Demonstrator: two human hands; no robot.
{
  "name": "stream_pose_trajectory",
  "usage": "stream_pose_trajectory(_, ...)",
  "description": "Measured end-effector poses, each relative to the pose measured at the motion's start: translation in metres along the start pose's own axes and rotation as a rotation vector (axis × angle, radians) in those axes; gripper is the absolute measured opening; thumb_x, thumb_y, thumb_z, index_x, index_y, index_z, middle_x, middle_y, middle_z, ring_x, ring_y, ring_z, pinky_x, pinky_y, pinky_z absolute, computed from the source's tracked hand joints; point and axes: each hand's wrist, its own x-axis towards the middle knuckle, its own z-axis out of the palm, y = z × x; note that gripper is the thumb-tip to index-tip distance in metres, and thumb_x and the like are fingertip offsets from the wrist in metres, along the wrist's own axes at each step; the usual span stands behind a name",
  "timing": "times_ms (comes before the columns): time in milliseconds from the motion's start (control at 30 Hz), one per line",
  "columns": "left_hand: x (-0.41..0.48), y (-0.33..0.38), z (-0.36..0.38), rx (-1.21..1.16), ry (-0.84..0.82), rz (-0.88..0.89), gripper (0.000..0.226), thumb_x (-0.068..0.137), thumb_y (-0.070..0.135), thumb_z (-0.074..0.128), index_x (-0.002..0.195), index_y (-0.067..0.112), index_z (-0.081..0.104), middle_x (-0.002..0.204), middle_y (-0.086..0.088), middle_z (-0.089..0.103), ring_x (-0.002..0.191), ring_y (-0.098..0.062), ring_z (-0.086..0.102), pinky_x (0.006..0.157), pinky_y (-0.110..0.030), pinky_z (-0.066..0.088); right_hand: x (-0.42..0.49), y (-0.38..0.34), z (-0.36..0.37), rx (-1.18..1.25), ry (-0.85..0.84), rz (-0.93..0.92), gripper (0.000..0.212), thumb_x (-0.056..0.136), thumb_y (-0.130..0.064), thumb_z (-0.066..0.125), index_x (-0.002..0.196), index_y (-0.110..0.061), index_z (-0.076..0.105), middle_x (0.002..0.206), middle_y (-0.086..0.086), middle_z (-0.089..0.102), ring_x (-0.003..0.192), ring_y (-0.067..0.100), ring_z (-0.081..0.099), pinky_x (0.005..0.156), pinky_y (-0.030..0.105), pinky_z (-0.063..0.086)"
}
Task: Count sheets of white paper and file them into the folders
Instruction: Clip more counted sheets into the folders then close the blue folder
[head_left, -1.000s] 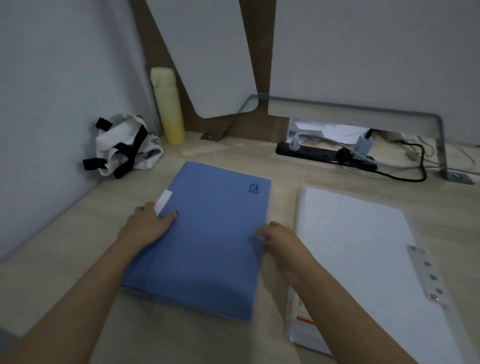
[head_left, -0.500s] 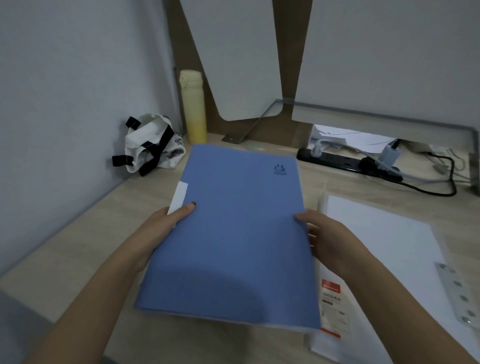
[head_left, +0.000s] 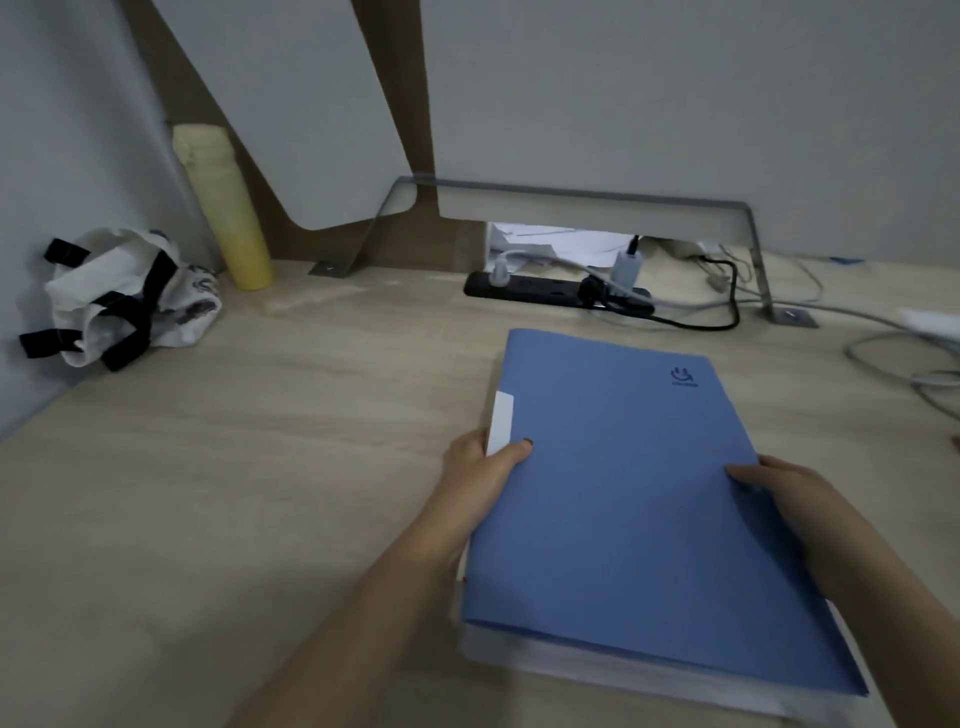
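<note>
Pinches the folder (head_left: 623, 493) at both long edges: left hand (head_left: 483, 467) with thumb on top beside the tab (head_left: 500, 423), right hand (head_left: 779, 493) with thumb on the right edge, other fingers hidden beneath. Lies over the paper (head_left: 571, 660) at the right of the surface (head_left: 260, 467); cannot tell whether resting. Keep it level, set it down square, then free 1 hand to open it
</note>
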Motion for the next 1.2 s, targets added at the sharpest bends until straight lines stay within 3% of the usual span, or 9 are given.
stream_pose_trajectory(100, -0.001, -0.006, 0.014, 0.016, 0.078, 0.062, 0.010, 0.085, 0.019, 0.062, 0.087, 0.025, 0.054, 0.097, 0.004, 0.063, 0.101, -0.025, 0.064, 0.092, -0.042, 0.052, 0.008, 0.008, 0.002, -0.083, 0.048, -0.029, 0.028, 0.088, -0.019, 0.052, 0.111, -0.007, 0.061, 0.101, 0.015, 0.065, 0.087, 0.033, 0.061, 0.080, 0.041, 0.049)
stream_pose_trajectory(200, -0.008, -0.008, 0.016, 0.016, 0.028, 0.123, 0.026, 0.091, 0.011, 0.055, 0.106, 0.027, 0.042, 0.100, 0.009, 0.057, 0.096, -0.016, 0.062, 0.082, -0.027, 0.055, 0.018, 0.018, 0.001, -0.197, 0.082, -0.092, 0.055, 0.072, -0.041, 0.057, 0.123, -0.022, 0.057, 0.131, 0.015, 0.051, 0.114, 0.038, 0.051, 0.100, 0.049, 0.041)
stream_pose_trajectory(267, -0.015, -0.011, 0.011, 0.041, -0.042, 0.159, 0.034, 0.092, 0.009, 0.053, 0.114, 0.030, 0.039, 0.104, 0.013, 0.057, 0.089, -0.002, 0.060, 0.070, -0.011, 0.053, 0.012, 0.019, 0.001, -0.181, 0.049, -0.092, 0.057, 0.083, -0.029, 0.059, 0.137, -0.017, 0.043, 0.142, 0.012, 0.039, 0.122, 0.035, 0.046, 0.101, 0.043, 0.038)
stream_pose_trajectory(433, -0.035, -0.030, -0.008, 0.274, -0.169, 0.264, 0.067, 0.083, 0.020, 0.067, 0.134, 0.037, 0.026, 0.126, 0.027, 0.047, 0.106, 0.022, 0.050, 0.090, -0.002, 0.042, -0.004, 0.036, 0.004, -0.270, -0.019, -0.238, 0.033, 0.086, -0.023, 0.060, 0.117, -0.017, 0.052, 0.127, 0.011, 0.054, 0.107, 0.028, 0.055, 0.091, 0.043, 0.046)
stream_pose_trajectory(567, -0.030, -0.032, -0.027, 0.360, -0.132, 0.302, 0.079, 0.081, 0.017, 0.069, 0.136, 0.038, 0.015, 0.120, 0.035, 0.037, 0.095, 0.037, 0.040, 0.077, 0.010, 0.034, 0.002, 0.036, 0.025, -0.259, -0.012, -0.241, 0.037, 0.085, -0.025, 0.060, 0.120, -0.017, 0.050, 0.132, 0.010, 0.048, 0.112, 0.031, 0.053, 0.097, 0.048, 0.044)
stream_pose_trajectory(833, 0.001, -0.002, -0.133, 0.403, 0.000, 0.264, 0.092, 0.055, 0.059, 0.076, 0.135, 0.029, 0.040, 0.117, 0.026, 0.054, 0.092, 0.020, 0.058, 0.073, -0.007, 0.052, 0.016, -0.014, 0.128, -0.223, -0.256, -0.360, 0.050, 0.085, -0.027, 0.061, 0.129, -0.016, 0.040, 0.137, 0.005, 0.045, 0.114, 0.022, 0.052, 0.089, 0.036, 0.050)
stream_pose_trajectory(900, 0.003, 0.004, -0.157, 0.507, 0.020, 0.251, 0.090, 0.057, 0.055, 0.078, 0.135, 0.029, 0.041, 0.122, 0.021, 0.055, 0.101, 0.015, 0.058, 0.086, -0.013, 0.051, 0.011, -0.018, 0.142, -0.287, -0.367, -0.392, 0.075, 0.079, -0.039, 0.066, 0.140, -0.019, 0.029, 0.145, -0.001, 0.033, 0.125, 0.019, 0.043, 0.098, 0.034, 0.043)
stream_pose_trajectory(1033, -0.013, 0.000, -0.191, 0.882, -0.053, 0.056, 0.133, 0.029, 0.084, 0.066, 0.141, 0.048, 0.004, 0.150, 0.022, 0.007, 0.132, -0.001, 0.026, 0.107, -0.025, 0.029, -0.002, -0.006, 0.166, -0.632, -0.549, -0.439, 0.115, 0.070, -0.052, 0.070, 0.148, -0.028, -0.011, 0.154, -0.007, -0.025, 0.145, 0.015, -0.004, 0.115, 0.034, 0.017)
stream_pose_trajectory(1200, -0.004, -0.008, -0.208, 1.134, -0.002, 0.018, 0.134, 0.059, 0.052, 0.079, 0.138, 0.043, -0.028, 0.151, 0.013, -0.025, 0.128, -0.019, 0.038, 0.093, -0.024, 0.040, -0.003, -0.002, 0.196, -0.817, -0.544, -0.586, 0.123, 0.067, -0.057, 0.069, 0.142, -0.034, -0.026, 0.147, 0.002, -0.042, 0.143, 0.020, -0.021, 0.117, 0.035, 0.009)
